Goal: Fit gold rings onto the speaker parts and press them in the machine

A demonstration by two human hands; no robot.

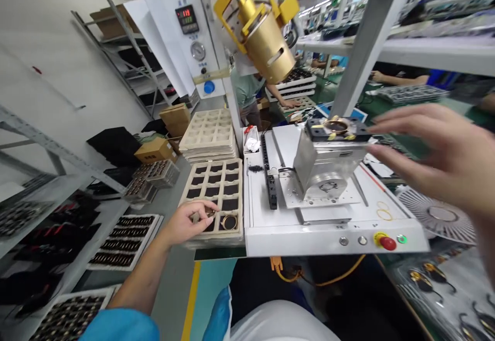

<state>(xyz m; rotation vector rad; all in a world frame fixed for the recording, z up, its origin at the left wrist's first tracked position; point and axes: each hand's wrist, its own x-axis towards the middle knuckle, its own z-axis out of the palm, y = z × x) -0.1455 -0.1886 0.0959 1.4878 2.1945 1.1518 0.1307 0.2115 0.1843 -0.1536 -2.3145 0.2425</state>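
Note:
My left hand (190,222) is closed at the front left compartment of a cream tray (240,197), its fingers pinching a small gold-edged part, apparently a watch case, mostly covered by the fingers. In the neighbouring compartment lies a round watch case (229,222) with a gold rim and dark middle. Slightly blurred, my right hand (429,150) is raised with its fingers apart, beside a black fixture (338,130) on a metal block (328,168). A gold-coloured ring sits in the fixture. Nothing shows in the right hand.
A gold cylinder press head (269,47) hangs above the fixture. Along the machine's front edge are a red stop button (388,243) and several smaller buttons. Stacked trays (211,132) stand behind the cream tray. A round white fan grille (441,215) lies at right. A co-worker (247,94) is behind.

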